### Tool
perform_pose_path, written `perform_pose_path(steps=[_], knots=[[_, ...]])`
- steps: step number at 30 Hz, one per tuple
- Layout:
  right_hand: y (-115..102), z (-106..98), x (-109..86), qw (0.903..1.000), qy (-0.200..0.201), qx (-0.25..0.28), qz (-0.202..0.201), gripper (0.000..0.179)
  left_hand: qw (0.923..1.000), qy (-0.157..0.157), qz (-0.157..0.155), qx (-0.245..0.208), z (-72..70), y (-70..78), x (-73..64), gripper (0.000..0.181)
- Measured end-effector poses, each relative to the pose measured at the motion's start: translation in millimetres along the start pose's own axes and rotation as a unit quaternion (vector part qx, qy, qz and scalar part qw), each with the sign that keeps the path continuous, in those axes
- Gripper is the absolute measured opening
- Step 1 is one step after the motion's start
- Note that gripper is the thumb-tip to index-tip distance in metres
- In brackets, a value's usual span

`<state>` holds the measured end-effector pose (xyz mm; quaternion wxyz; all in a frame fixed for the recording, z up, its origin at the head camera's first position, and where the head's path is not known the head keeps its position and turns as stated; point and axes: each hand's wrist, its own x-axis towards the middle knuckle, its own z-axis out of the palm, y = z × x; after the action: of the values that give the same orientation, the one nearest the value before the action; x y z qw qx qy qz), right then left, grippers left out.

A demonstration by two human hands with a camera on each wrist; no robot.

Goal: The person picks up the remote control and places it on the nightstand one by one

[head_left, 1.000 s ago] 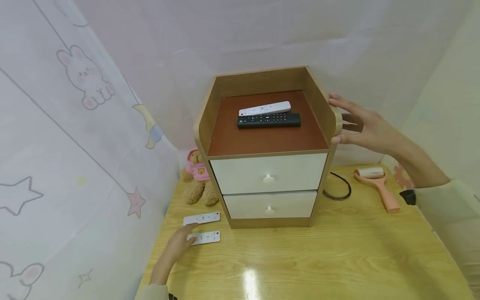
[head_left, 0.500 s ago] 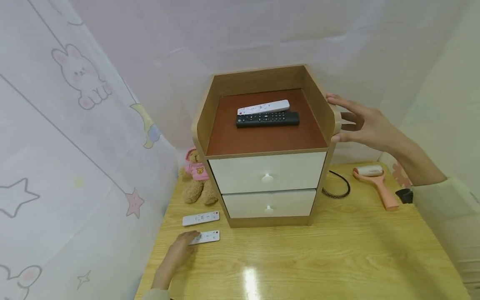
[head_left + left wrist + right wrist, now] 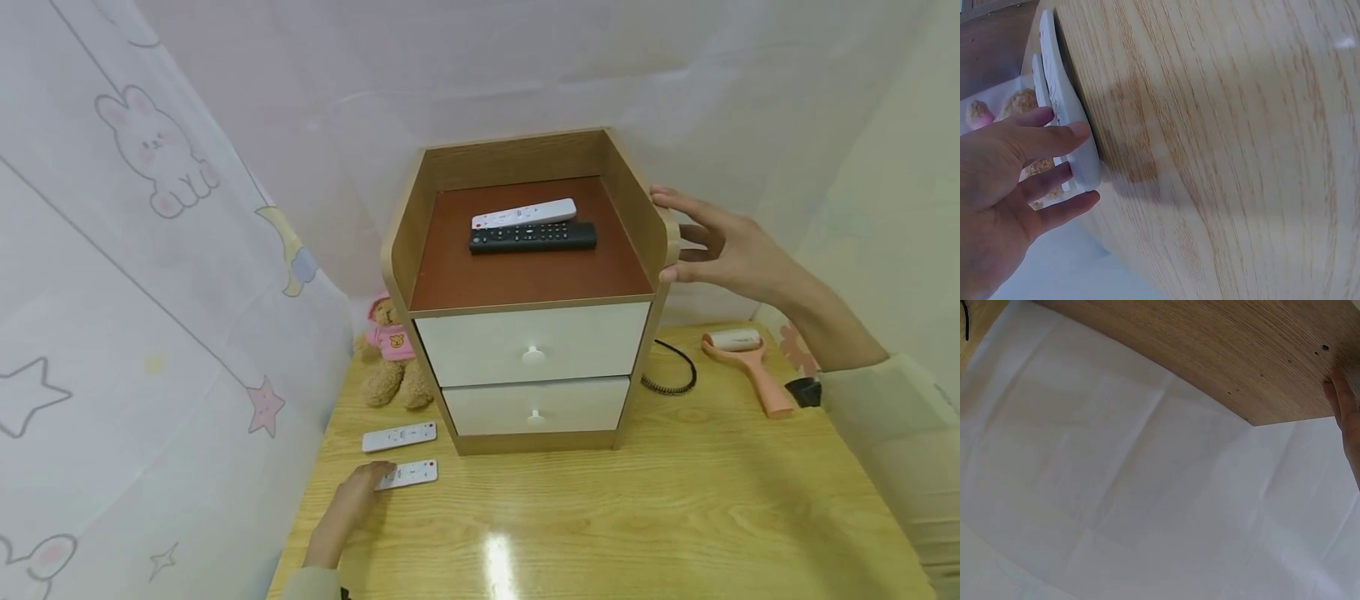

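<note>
My left hand (image 3: 356, 498) grips the left end of the nearer white remote control (image 3: 411, 473), which lies on the wooden table (image 3: 675, 517). In the left wrist view, thumb and fingers (image 3: 1065, 209) close around the end of that remote (image 3: 1067, 100). A second white remote (image 3: 399, 437) lies just behind it. My right hand (image 3: 738, 250), fingers spread, touches the right side of a small two-drawer cabinet (image 3: 532, 342). Its thumb meets the front edge, and one fingertip the upper edge. In the right wrist view, fingers (image 3: 1342, 394) rest against the wooden side panel (image 3: 1222, 350).
On the cabinet's brown top lie a white remote (image 3: 525, 214) and a black remote (image 3: 532, 237). A teddy bear (image 3: 392, 342) in pink sits left of the cabinet. To the right are a black coiled cord (image 3: 671, 388) and an orange lint roller (image 3: 761, 375). Printed cloth walls surround the table.
My left hand has come down from between the two white remotes onto the nearer one and taken hold of its end. My right hand has stayed at the cabinet's side.
</note>
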<state>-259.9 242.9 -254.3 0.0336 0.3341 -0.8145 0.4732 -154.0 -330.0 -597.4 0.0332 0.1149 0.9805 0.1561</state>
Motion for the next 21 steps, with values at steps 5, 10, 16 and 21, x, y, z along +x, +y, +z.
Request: perform_pose_path(steps=[5, 10, 16, 21], knots=[[1.1, 0.6, 0.4, 1.0000, 0.000, 0.005, 0.000, 0.090, 1.0000, 0.007, 0.000, 0.005, -1.6, 0.2, -1.0, 0.049], [1.7, 0.9, 0.4, 1.0000, 0.000, 0.004, -0.005, 0.089, 0.9998, 0.007, -0.004, 0.019, -1.3, -0.4, -1.7, 0.051], [0.4, 1.1, 0.5, 1.0000, -0.002, 0.007, -0.001, 0.090, 0.9992, 0.031, 0.004, 0.024, 1.0, -2.1, -7.0, 0.053], [-0.3, 0.9, -0.3, 0.9999, -0.004, 0.010, 0.003, 0.090, 0.9979, 0.056, 0.012, 0.031, 3.9, -4.4, -12.0, 0.057]])
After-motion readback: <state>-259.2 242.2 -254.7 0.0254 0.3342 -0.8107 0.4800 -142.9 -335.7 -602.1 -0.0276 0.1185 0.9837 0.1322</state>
